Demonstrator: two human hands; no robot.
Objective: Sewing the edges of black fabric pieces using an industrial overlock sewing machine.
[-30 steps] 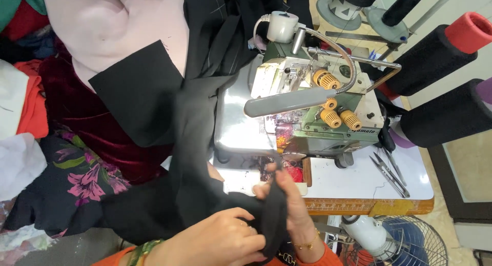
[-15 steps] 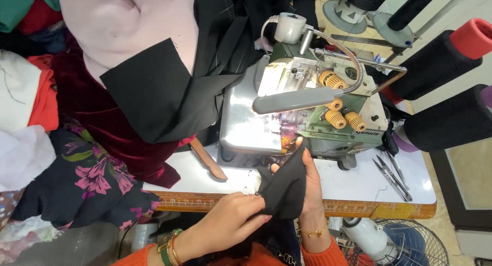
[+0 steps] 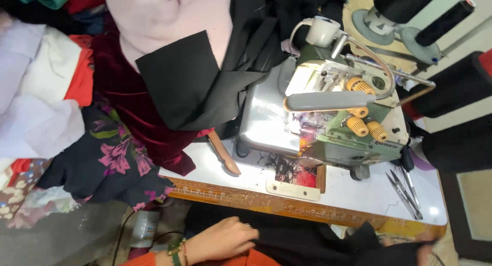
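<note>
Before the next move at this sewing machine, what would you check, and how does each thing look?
1. Left hand on the black fabric in the lap: ok.
2. Right hand gripping the fabric: cannot tell, mostly hidden.
3. Table in front of the sewing machine free of fabric: ok.
4. Thread scraps cleared away: not ok.
5. Snips lying apart from the hands: ok.

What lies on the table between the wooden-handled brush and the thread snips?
In the head view, between the brush and the snips stands the green-and-silver sewing machine, with a cutout in front holding black and red thread scraps.
</note>
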